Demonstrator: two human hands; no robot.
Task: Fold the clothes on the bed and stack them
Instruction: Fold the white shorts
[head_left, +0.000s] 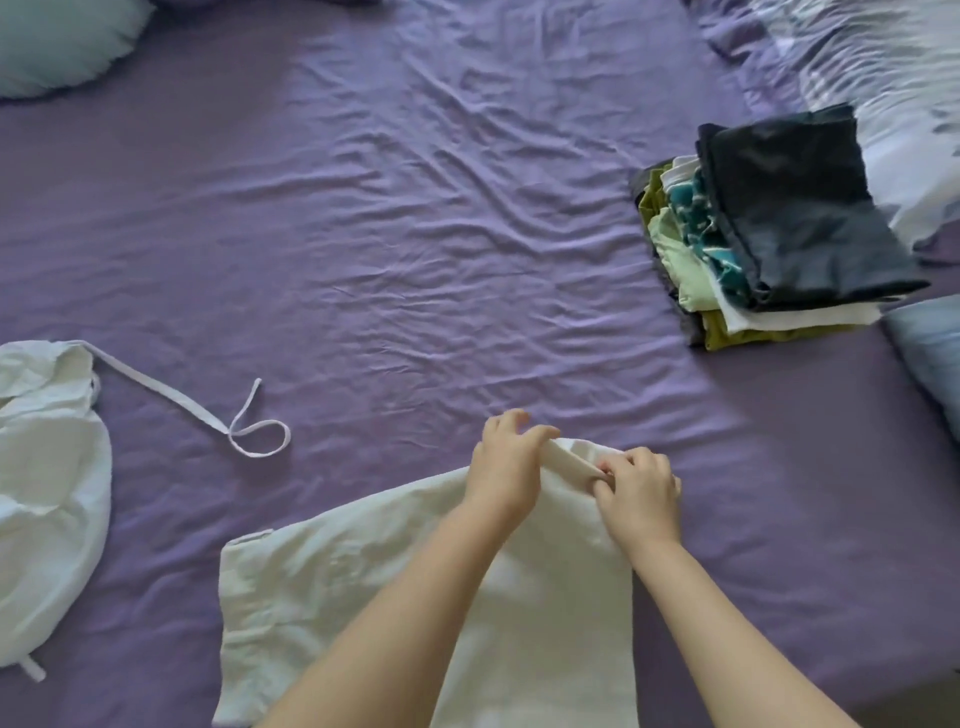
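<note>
Far corner of the white garment should be squared and kept taut before being folded (edges matched first). It is pinched by the left hand and the right hand, both grips clamped on it; the rest lies on the bed beneath the forearms. The stack sits well apart, far right; 1 white piece waits at left.

Arms: I see both forearms bare, no sleeves in view.
Hands: left hand and right hand ungloved, without rings.
</note>
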